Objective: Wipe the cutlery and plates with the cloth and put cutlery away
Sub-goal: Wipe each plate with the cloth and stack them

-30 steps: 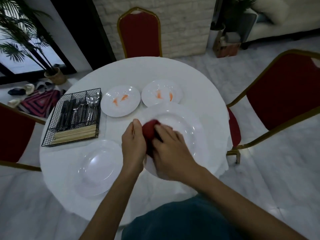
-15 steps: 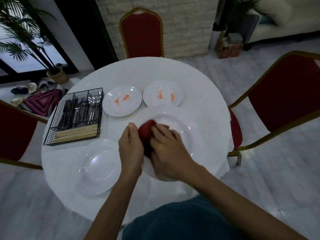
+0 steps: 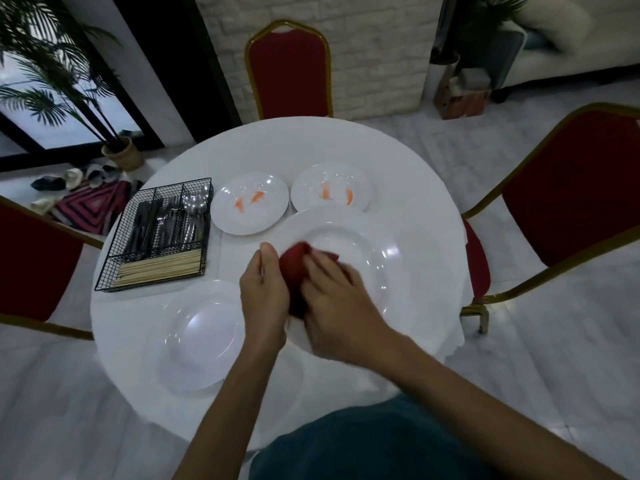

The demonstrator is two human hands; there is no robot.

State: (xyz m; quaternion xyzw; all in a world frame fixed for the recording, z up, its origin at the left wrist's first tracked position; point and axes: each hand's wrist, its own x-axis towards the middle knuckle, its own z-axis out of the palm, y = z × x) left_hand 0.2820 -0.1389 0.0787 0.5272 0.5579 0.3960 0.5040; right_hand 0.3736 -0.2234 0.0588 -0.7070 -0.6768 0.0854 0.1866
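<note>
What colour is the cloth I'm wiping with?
Red. The cloth on the large plate shows best in the head view.

The left hand (image 3: 265,292) and right hand (image 3: 337,306) are covering most of the red cloth (image 3: 292,263) and the near rim of the large plate (image 3: 363,244). Frame edges are cropping the left chair (image 3: 34,265) and right chair (image 3: 571,202).

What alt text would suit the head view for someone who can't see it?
A left hand holds the rim of a big plate while the right hand rubs it with a red cloth. On the round white table also lie a plain plate, two small plates with orange marks, and a wire basket of cutlery.
</note>
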